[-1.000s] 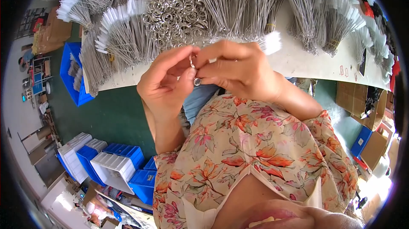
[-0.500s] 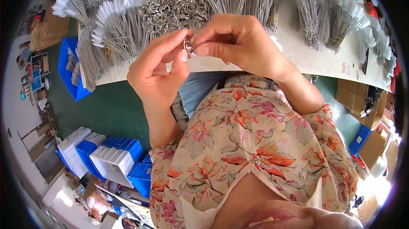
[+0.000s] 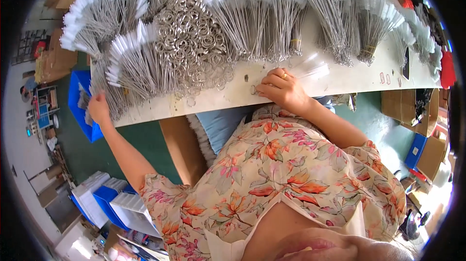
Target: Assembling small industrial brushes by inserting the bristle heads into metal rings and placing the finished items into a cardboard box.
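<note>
At the table's left edge, my left hand is closed beside the wire ends of a brush bundle; whatever its fingers hold is hidden. My right hand rests low over the front of the table, fingers bent together, with a small metal ring at their tips. A gold-coloured band sits on one finger of that hand. Between the hands, a large heap of shiny metal rings spreads toward the front edge. Some loose white-bristled brushes lie just beyond my right hand.
Bundles of thin wire brushes line the back of the white table. A blue bin stands off its left end. Blue and white crates are on the floor at left, cardboard boxes at right.
My hands, together over the table front with a metal ring between them, have parted. The left swung out to the table's left edge; the right dropped onto the table. The view shifted slightly.
</note>
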The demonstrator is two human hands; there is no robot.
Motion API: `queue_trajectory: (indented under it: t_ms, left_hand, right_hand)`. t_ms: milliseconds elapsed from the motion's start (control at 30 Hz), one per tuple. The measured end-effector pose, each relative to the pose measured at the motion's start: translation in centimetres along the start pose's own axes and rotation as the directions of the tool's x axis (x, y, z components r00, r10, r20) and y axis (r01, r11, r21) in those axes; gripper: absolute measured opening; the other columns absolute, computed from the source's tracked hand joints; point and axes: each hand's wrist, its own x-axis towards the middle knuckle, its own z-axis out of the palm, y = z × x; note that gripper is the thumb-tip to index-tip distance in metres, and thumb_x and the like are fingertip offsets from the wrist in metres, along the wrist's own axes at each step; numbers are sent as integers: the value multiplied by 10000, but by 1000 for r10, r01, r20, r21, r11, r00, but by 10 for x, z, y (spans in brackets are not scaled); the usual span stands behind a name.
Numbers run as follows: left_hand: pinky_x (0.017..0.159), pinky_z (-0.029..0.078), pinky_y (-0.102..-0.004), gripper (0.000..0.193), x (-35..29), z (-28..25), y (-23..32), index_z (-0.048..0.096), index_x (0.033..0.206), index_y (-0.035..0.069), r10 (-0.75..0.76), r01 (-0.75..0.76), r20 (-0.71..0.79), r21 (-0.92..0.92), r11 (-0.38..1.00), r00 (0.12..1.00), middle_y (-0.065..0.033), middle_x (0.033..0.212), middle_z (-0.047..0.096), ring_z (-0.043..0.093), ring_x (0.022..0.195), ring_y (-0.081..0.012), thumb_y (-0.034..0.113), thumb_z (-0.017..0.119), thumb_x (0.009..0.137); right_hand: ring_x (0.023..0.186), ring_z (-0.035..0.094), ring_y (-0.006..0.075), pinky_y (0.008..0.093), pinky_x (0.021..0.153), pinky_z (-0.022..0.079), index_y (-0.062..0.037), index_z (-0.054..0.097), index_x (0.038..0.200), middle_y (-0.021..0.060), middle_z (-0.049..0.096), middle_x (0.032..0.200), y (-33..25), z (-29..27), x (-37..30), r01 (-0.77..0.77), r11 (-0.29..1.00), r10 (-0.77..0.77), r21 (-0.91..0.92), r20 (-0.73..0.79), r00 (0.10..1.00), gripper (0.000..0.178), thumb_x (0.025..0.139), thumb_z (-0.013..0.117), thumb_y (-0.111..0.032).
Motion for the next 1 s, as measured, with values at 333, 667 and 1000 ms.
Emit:
queue_trajectory:
  t_ms: [333, 667, 1000]
  left_hand:
    - [676, 471, -408, 280, 8, 33, 5, 668, 801, 69, 136, -136, -10, 20, 991, 991, -152, 795, 639, 606, 760, -335, 342, 627, 757]
    - [659, 482, -346, 221, 2, 4, 0, 661, 749, 63, -88, 131, 149, -312, 941, 985, -78, 660, 651, 638, 676, -239, 275, 606, 723]
    - [648, 454, -388, 322, -62, -7, 95, 641, 750, 22, 96, 12, 302, -338, 941, 948, -116, 702, 635, 585, 628, -295, 321, 540, 814]
  right_hand:
    - [822, 608, 333, 423, 672, 490, -82, 624, 839, 132, 637, 847, 103, -28, 134, -560, 714, 647, -420, 91, 757, 258, 790, 574, -329]
    - [688, 603, 100, 276, 624, 474, -73, 630, 794, 27, 638, 698, 114, -31, 131, -699, 710, 702, -87, -2, 713, 191, 744, 625, -257]
    - [700, 612, 115, 243, 628, 485, -48, 526, 892, 50, 629, 787, 125, -49, 124, -665, 376, 790, 645, 152, 594, 172, 862, 557, -214]
